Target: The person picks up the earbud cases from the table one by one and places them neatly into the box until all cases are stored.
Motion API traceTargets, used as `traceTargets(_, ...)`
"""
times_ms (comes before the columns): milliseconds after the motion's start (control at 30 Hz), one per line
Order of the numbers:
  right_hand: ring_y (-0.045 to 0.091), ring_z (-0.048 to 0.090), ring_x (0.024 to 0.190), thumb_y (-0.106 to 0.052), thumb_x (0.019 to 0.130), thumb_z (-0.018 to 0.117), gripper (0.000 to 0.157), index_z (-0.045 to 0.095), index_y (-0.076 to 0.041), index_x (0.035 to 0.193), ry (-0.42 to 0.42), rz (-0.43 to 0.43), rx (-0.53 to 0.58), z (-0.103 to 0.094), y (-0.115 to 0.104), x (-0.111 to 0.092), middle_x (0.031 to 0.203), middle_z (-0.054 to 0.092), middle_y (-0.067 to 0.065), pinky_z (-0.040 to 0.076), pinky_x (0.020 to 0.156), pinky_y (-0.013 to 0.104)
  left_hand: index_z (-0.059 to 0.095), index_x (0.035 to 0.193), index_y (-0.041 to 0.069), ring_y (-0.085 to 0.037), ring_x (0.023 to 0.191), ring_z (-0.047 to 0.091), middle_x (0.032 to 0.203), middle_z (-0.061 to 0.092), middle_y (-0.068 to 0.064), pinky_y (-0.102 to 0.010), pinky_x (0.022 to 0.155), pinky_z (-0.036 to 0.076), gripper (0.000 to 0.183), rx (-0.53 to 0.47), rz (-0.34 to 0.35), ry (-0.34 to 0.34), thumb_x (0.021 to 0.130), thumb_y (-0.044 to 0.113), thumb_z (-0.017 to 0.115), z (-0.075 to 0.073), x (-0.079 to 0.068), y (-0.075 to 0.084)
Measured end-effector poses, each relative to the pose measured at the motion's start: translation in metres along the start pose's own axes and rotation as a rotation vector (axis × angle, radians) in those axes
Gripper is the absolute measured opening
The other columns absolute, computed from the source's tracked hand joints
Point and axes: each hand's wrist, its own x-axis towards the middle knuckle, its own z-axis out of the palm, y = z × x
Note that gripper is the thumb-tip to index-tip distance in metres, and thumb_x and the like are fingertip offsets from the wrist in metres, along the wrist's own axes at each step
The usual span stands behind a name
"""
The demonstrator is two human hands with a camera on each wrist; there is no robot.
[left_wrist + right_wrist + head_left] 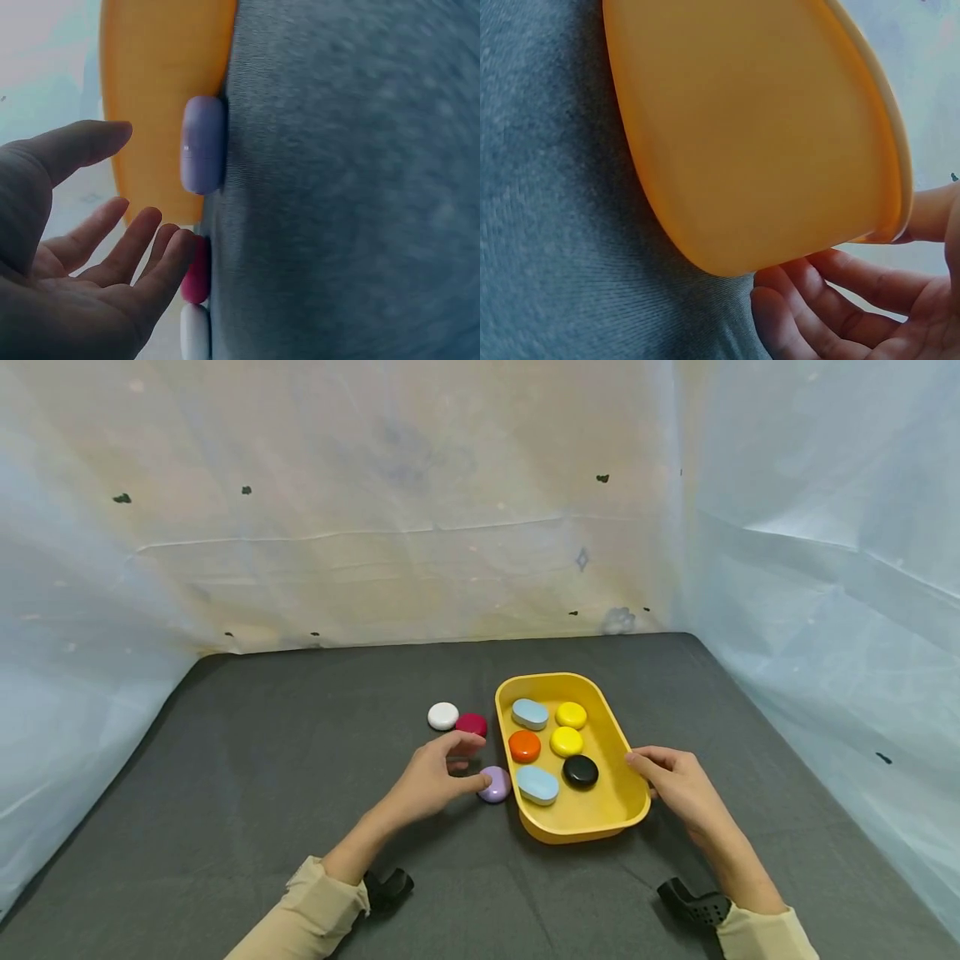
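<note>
On the worktop (225,777), a white disc (442,716) lies just beside a crimson disc (471,722); the left hand (431,781), fingers and thumb parted, hovers near a lilac disc (497,787); the right hand (678,785) pinches the yellow tray (600,810) holding six pieces (566,741).

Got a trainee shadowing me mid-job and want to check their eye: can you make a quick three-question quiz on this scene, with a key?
1. How many things lie inside the yellow tray?
2. True or false: the purple piece lies outside the tray.
3. Fill in: the tray's rim is held by the fingers of the ____ hand.

Key:
1. Six: two light blue pieces, two yellow pieces, an orange piece and a black piece.
2. True.
3. Right.
</note>
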Motion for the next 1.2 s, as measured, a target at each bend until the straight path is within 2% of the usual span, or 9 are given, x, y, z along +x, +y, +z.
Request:
traceTargets(567,0.022,0.062,0.085,-0.033,0.101,0.057,0.045,0.063,0.004,0.125,-0.003,-0.010,0.010,-0.0013,-0.0005,-0.0016,0.108,0.067,0.014,0.053,0.071,0.029,0.060,0.127,0.001,-0.024,0.113,0.060,0.125,0.061,-0.010,-0.036,0.096,0.049,0.052,0.043,-0.013,-0.062,0.081,0.011,0.082,0.0042,0.0025,-0.0035)
traceTargets(867,0.020,0.062,0.085,-0.032,0.101,0.057,0.044,0.062,0.004,0.126,-0.006,0.000,0.011,-0.0018,-0.0001,-0.0010,0.108,0.067,0.013,0.053,0.071,0.029,0.061,0.125,0.001,-0.025,0.110,0.061,0.123,0.062,-0.009,-0.038,0.095,0.049,0.048,0.039,-0.039,-0.109,0.082,0.010,0.082,0.0045,0.0020,-0.0037)
traceTargets(1200,0.020,0.060,0.078,-0.032,0.101,0.057,0.044,0.062,0.003,0.126,0.002,-0.008,-0.005,-0.0007,-0.0013,-0.0014,0.102,0.067,0.012,0.051,0.069,0.033,0.062,0.122,0.001,-0.025,0.108,0.062,0.120,0.063,-0.009,-0.037,0.093,0.050,0.047,0.037,-0.023,-0.126,0.080,0.006,0.082,0.0047,0.0011,-0.0052)
